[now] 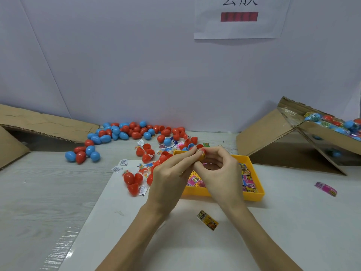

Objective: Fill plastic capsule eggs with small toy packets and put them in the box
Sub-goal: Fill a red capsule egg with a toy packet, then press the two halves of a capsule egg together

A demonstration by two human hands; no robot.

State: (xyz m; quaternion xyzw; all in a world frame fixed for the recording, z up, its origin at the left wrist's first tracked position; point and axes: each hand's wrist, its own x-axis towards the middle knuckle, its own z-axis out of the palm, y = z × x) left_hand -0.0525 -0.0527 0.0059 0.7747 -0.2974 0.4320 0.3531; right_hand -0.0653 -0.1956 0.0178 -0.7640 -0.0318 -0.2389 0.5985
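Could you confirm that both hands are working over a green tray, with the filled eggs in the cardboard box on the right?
Not quite: the tray is yellow, not green, as the head view shows. The rest holds: both the left hand and right hand work over it, and the filled eggs sit in the cardboard box on the right.

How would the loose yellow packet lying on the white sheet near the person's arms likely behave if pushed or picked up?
The yellow packet lies flat on the white sheet, so it would probably slide, not roll. It looks like thin printed film, so likely light and somewhat floppy. Its glossy surface may be a little slippery to pinch.
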